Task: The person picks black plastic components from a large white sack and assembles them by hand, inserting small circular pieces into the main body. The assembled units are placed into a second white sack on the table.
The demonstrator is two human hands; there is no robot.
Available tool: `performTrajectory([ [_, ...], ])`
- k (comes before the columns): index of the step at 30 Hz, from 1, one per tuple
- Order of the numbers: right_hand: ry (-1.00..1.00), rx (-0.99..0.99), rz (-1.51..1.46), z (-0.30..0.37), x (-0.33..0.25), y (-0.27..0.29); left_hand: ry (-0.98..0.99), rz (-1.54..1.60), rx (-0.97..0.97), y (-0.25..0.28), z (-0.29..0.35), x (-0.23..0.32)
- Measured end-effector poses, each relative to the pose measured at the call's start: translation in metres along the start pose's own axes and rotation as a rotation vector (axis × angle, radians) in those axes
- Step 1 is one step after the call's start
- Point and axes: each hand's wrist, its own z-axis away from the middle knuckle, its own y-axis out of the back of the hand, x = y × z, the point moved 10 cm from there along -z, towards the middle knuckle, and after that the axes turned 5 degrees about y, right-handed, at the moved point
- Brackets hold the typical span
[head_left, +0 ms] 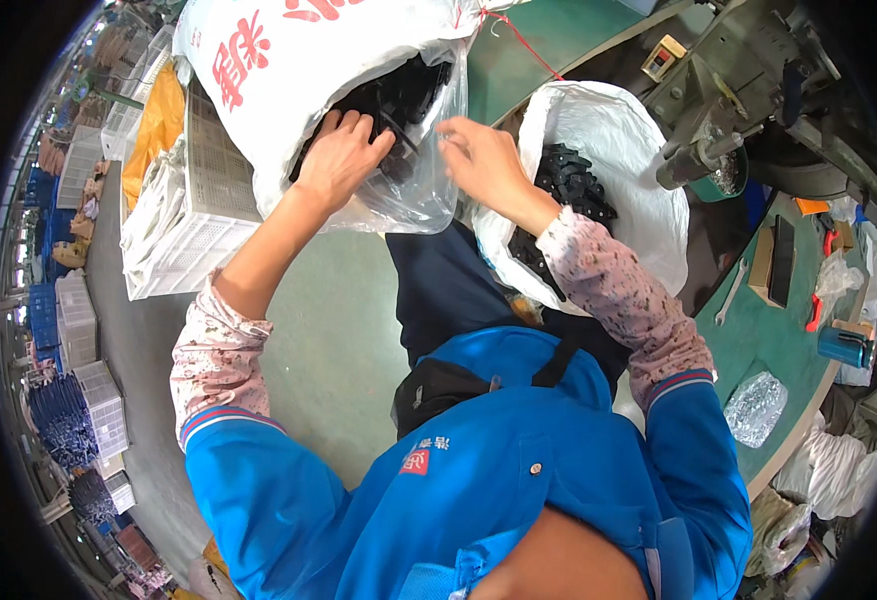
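At the upper middle, a white woven sack point(289, 60) with red print lies with its mouth toward me. Dark black parts point(414, 95) fill its opening, and a clear plastic liner point(429, 195) hangs out of it. My left hand point(344, 160) reaches into the mouth, fingers bent among the parts; its fingertips are partly hidden. My right hand point(489, 168) is at the liner's right side, fingers curled and closed at the thin plastic. Just right of that hand stands a second white sack point(649, 190), open at the top, holding several black jointed-looking parts point(574, 180).
A white plastic crate point(214, 190) with white and yellow cloth stands left of the sack. Machinery point(704, 150) rises at the upper right. The green bench point(734, 370) on the right bears a wrench point(731, 292), a cardboard box point(765, 262) and a clear bag point(757, 408).
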Motion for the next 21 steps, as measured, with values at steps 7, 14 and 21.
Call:
performTrajectory([
  [7,-0.035,-0.14,0.349,-0.031,0.007,-0.037,-0.007,0.074,-0.071,-0.009,0.0,-0.001],
  [14,-0.174,-0.004,0.103,-0.028,0.047,-0.039,0.074,0.331,-0.14,0.011,-0.008,-0.019],
  [21,-0.495,0.051,-0.41,0.0,0.079,-0.019,0.128,0.463,-0.075,0.018,-0.013,-0.023],
])
